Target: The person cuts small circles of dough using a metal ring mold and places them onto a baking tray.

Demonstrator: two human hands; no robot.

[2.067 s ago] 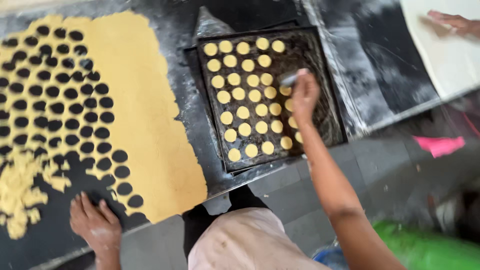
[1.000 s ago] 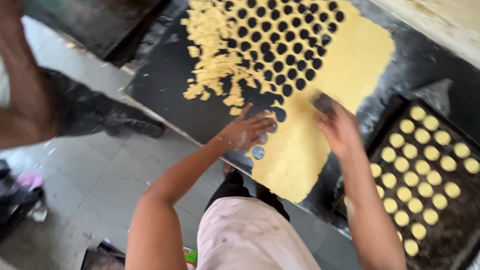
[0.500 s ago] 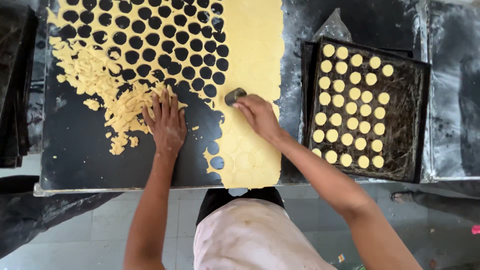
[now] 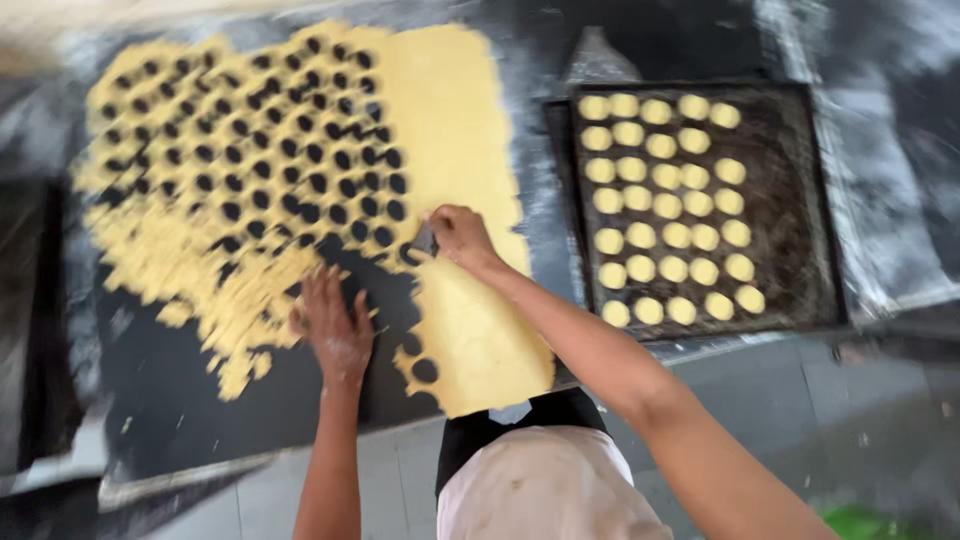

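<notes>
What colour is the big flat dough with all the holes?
The dough sheet is yellow, seen clearly in the head view.

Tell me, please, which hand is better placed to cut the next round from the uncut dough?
Probably the right hand: its grip holds the round cutter on the dough sheet. The left hand lies flat on the dark worktop.

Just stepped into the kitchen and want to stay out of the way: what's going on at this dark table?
A person is cutting small rounds out of a rolled yellow dough sheet. The right hand presses a small round cutter into the dough at the edge of the uncut part. The left hand rests flat on the dark table beside the holed scraps. To the right, a dark baking tray holds rows of cut dough discs.
</notes>
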